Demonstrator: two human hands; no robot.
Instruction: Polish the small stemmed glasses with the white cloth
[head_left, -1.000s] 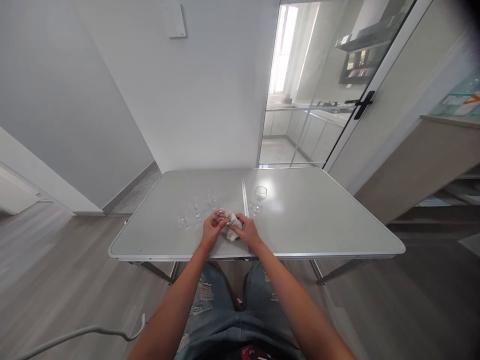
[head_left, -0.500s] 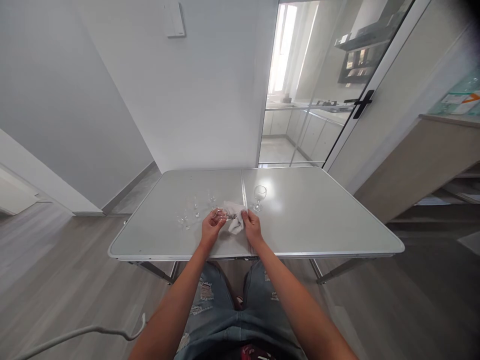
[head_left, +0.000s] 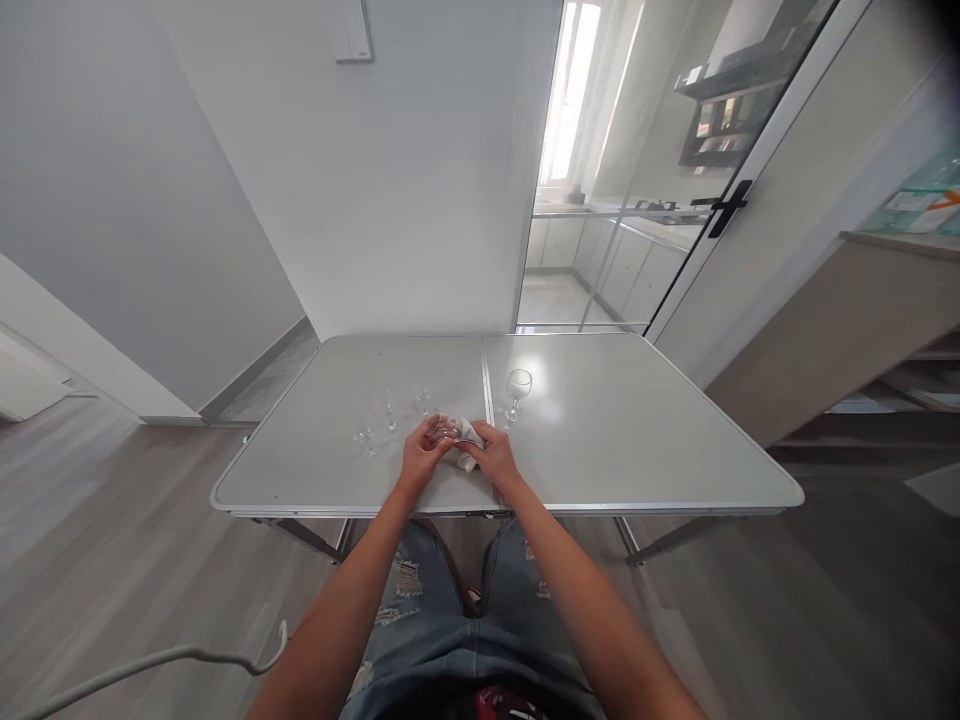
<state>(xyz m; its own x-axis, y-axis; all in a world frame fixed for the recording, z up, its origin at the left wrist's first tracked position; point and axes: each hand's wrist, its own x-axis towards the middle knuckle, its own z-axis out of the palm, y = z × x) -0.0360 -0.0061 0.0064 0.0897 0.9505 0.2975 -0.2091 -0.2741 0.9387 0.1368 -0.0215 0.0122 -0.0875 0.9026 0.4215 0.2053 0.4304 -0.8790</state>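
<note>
Over the near middle of the table, my left hand (head_left: 422,455) is closed around the bowl of a clear stemmed glass (head_left: 442,430), which lies tilted sideways. My right hand (head_left: 495,454) pinches a white cloth (head_left: 469,436) wrapped about the stem end of that glass; the foot is hidden by cloth and fingers. Beyond my right hand, another stemmed glass (head_left: 518,392) stands upright just right of the table's centre seam. Several small clear glasses, one of them here (head_left: 390,412), are grouped to the left of my left hand; their outlines are faint.
The pale folding table (head_left: 645,430) has a metal rim and meets a white wall at its far edge. A glass door with a black handle (head_left: 727,208) is behind it at the right. A grey hose or cable (head_left: 187,655) shows at the lower left.
My right hand has moved left, closer to my left hand, and the cloth is now bunched around the stem end of the held glass. The view has shifted slightly.
</note>
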